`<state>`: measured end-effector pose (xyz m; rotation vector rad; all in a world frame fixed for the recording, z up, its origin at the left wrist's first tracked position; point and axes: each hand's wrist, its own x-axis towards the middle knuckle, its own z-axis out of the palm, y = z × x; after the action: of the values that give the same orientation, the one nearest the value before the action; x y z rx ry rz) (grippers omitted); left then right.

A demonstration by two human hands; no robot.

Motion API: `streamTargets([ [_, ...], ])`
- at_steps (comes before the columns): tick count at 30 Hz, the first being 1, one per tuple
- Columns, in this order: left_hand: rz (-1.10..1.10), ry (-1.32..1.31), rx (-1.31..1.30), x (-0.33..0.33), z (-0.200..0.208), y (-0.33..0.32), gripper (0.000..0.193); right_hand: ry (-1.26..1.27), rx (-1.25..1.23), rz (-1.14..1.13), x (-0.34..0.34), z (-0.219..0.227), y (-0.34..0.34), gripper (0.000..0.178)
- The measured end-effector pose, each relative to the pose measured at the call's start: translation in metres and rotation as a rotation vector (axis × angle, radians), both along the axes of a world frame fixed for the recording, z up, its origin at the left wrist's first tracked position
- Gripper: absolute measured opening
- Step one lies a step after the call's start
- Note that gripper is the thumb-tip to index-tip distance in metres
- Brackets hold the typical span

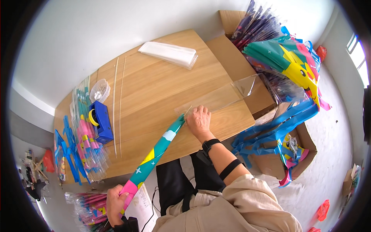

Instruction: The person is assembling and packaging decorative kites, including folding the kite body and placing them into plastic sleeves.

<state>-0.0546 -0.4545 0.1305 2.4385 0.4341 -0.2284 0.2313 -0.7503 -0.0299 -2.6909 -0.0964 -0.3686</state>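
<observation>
Rolled kite (156, 154) between tape dispenser (101, 121); clear sleeve (228, 96)

Rolled kite (154, 154) in both hands

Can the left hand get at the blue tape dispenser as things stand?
Probably not right away: the left hand is gripping the rolled kite, and the blue tape dispenser sits farther up the table.

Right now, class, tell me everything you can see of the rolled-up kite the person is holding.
The rolled kite is a long, slim bundle of teal fabric with pink and yellow patches, a white cloud and small stars. It slants across the table's near edge. The left hand grips its pink end; its tip meets the right hand at a clear plastic sleeve.
</observation>
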Motion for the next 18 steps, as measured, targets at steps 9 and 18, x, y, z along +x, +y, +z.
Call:
streamTargets([
  [9,0.022,0.016,-0.074,0.003,-0.010,0.000,0.015,-0.033,0.038,0.031,0.000,-0.006,0.001,0.029],
  [18,-0.008,0.014,-0.105,-0.004,-0.030,0.002,0.016,-0.019,0.012,0.048,0.010,-0.011,0.001,0.020],
])
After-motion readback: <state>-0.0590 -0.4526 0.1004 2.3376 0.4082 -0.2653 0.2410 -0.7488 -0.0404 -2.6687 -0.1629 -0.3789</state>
